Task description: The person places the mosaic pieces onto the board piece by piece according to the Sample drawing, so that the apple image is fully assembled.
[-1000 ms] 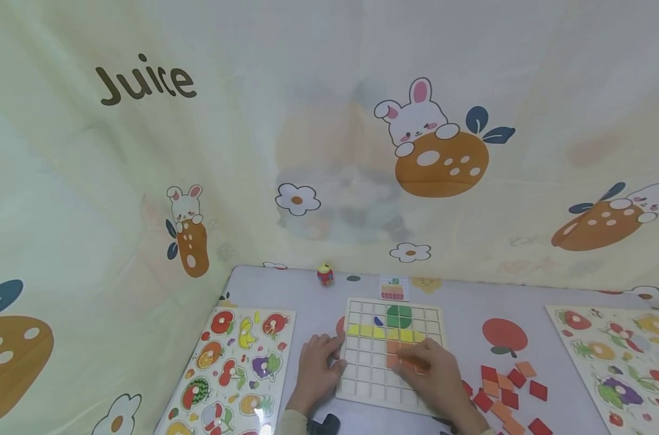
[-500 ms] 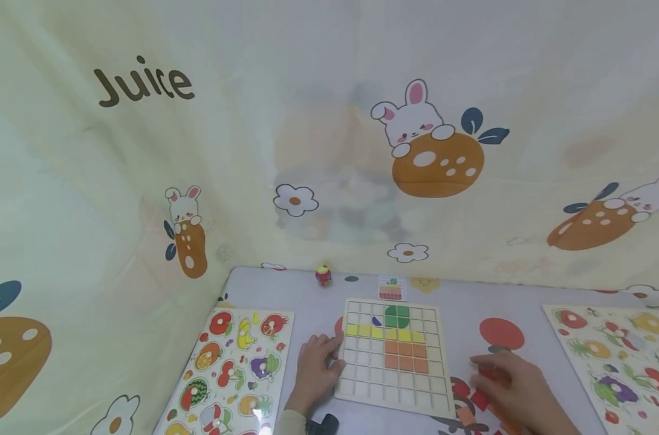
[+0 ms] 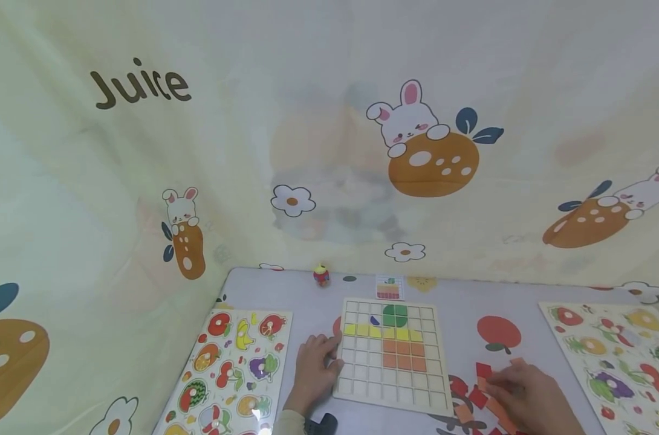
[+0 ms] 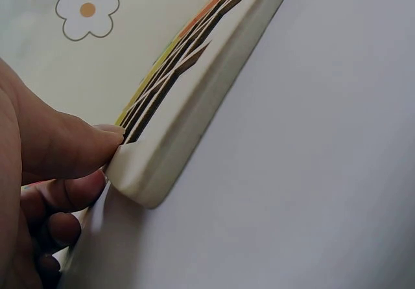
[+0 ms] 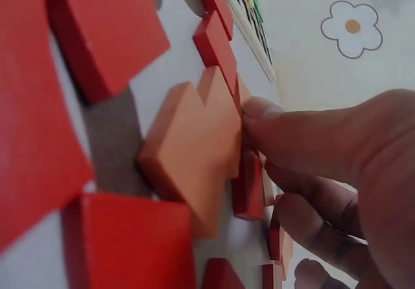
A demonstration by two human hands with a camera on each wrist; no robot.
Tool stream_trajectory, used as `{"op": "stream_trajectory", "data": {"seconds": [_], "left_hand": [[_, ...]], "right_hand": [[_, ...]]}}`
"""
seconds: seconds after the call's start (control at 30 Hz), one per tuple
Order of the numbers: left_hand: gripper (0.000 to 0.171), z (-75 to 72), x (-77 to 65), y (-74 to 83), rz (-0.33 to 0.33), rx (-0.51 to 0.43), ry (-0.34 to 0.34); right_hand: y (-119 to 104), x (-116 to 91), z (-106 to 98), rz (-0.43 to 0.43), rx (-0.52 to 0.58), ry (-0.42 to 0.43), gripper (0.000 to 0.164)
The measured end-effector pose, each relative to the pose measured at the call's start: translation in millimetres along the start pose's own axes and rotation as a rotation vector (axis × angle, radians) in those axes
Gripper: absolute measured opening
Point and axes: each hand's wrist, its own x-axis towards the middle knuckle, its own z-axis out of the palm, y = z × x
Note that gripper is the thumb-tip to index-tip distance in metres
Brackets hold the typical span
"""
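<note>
A cream grid board [image 3: 357, 389] has a yellow row, green rounded pieces, a small blue piece and a block of orange tiles [image 3: 404, 355]. My left hand [image 3: 314, 370] holds its left edge; in the left wrist view the thumb [image 4: 97, 148] presses the rim, fingers curled beside it. My right hand [image 3: 531, 393] is over the loose red and orange tiles right of the board, thumb and forefinger pinching an orange tile [image 3: 482, 384]. Close up, the right thumb [image 5: 259, 111] meets an orange tile's edge, with red tiles [image 5: 139, 240] in front.
A small pattern card [image 3: 389, 288] and a red and yellow figurine [image 3: 321, 275] stand behind the board. Fruit puzzle boards lie at the left [image 3: 234, 362] and right [image 3: 607, 356]. A printed curtain [image 3: 329, 121] rises behind the table.
My right hand has left the board, where the orange tiles now show uncovered, and moved right to the loose tiles. My left hand has stayed at the board's edge.
</note>
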Motion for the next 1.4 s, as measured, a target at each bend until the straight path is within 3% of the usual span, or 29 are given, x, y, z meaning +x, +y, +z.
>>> {"op": "stream_trajectory", "data": {"seconds": [0.23, 0.43, 0.53, 0.67, 0.83, 1.27, 1.4], "left_hand": [[0.056, 1.2, 0.6, -1.0, 0.006, -0.008, 0.005], [0.055, 1.5, 0.3, -0.6, 0.006, 0.011, 0.013], [0.055, 1.6, -0.2, -0.9, 0.013, 0.004, 0.018], [0.054, 1.9, -0.3, -1.4, 0.018, -0.015, 0.017], [0.054, 2.6, 0.7, -2.6, 0.015, -0.01, 0.019], [0.055, 2.6, 0.7, -4.2, 0.029, -0.025, 0.035], [0.054, 3.0, 1.6, -4.6, 0.029, -0.011, 0.036]], "right_hand": [[-1.6, 3.4, 3.2, 0.03, -0.026, -0.082, 0.052], [-5.8, 2.9, 4.8, 0.029, -0.01, -0.061, 0.039], [-7.6, 0.6, 6.7, 0.048, 0.04, -0.042, 0.036], [-10.6, -3.7, 9.1, 0.069, 0.11, 0.008, 0.048], [-19.2, -4.0, 12.2, 0.012, 0.174, 0.134, 0.046], [-71.9, 21.6, 32.7, 0.056, 0.486, 0.179, 0.059], [-86.6, 31.4, 40.4, 0.045, 0.524, 0.186, 0.053]]}}
